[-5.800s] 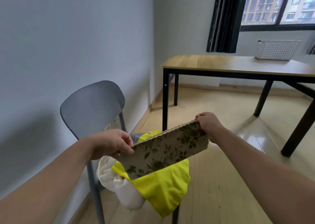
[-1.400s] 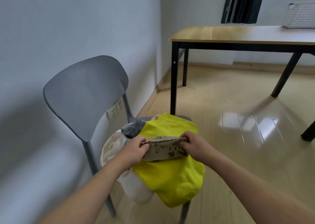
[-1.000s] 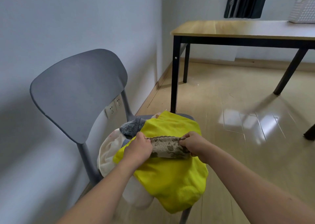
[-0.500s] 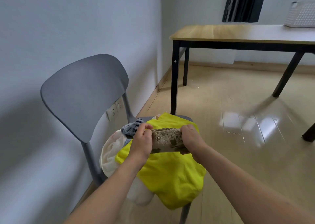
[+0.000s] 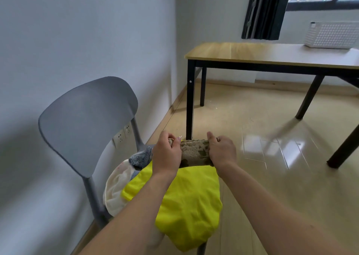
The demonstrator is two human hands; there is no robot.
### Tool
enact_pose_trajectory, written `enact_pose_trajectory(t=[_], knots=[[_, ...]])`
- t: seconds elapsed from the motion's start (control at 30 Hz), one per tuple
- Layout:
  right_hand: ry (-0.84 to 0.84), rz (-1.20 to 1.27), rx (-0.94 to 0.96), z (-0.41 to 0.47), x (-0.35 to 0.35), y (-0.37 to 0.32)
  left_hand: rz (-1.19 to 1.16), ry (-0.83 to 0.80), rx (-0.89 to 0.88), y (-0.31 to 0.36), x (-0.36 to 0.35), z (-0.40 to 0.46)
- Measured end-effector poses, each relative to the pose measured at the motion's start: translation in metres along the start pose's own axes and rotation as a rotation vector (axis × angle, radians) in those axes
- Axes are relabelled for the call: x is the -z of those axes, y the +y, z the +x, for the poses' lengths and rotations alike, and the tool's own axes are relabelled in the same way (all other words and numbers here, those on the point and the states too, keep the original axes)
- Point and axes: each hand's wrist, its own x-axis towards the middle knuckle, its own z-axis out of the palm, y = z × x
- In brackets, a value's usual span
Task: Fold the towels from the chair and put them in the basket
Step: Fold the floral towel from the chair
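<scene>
Towel is being gripped at both ends, frame centre.
Left hand and right hand are closed on it; soft, light, likely unfolding unless pinched.

A wood-topped table with black metal legs stands beyond the hands; dark pleated curtains hang farther back.

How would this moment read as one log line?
fold | both hands: left hand, right hand grip floral towel | yellow towel on chair | basket on table
</scene>
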Motion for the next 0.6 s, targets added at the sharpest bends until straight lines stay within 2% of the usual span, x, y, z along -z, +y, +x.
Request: enact_pose_trajectory(t=[0.2,0.33,0.47,0.6], knots=[[-0.015,-0.062,-0.02,0.084,-0.031,0.0,-0.087,-0.081,0.053,-0.031,-0.047,0.072],[-0.015,-0.113,-0.049,0.126,-0.027,-0.035,-0.151,-0.108,0.151,-0.015,-0.062,0.118],[-0.061,-0.118,-0.043,0.148,0.025,-0.119,-0.22,-0.238,0.246,0.064,-0.037,0.168],[-0.139,-0.141,-0.016,0.147,0.111,-0.244,-0.302,-0.542,0.268,0.194,0.017,0.212]])
